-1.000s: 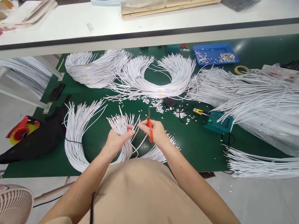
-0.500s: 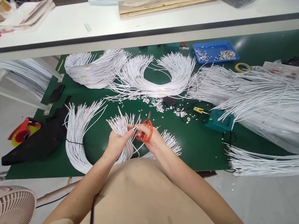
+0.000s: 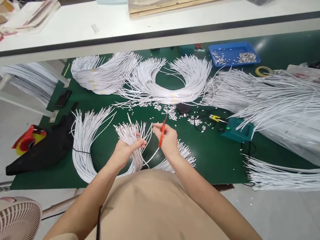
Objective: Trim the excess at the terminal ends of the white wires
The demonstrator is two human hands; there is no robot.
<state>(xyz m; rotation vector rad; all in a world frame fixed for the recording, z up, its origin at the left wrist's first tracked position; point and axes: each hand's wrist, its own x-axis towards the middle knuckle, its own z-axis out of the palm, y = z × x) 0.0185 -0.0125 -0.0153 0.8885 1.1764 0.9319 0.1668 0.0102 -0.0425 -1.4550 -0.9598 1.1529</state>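
My left hand (image 3: 126, 151) is wrapped around a bundle of white wires (image 3: 133, 134), whose cut ends stick up above my fingers. Just to its right, my right hand (image 3: 167, 138) grips a pair of red-handled scissors (image 3: 162, 136), with the dark tips pointing up and away. A single loose wire runs close to my right fingertips; whether they pinch it I cannot tell. Left of my hands lies another wire bundle (image 3: 84, 161), tied with a dark band. More wire ends (image 3: 186, 154) fan out below my right hand.
Curved wire bundles (image 3: 170, 89) lie at the back of the green table (image 3: 210, 160). Small metal pieces (image 3: 171, 112) are scattered before them. A blue tray (image 3: 233, 53), a teal device (image 3: 237, 129) and bagged wires (image 3: 310, 123) are rightward. A white shelf (image 3: 77, 29) crosses above.
My right hand has moved away from my left, slightly up and to the right, turning the scissors with it. My left hand keeps its hold on the wires.
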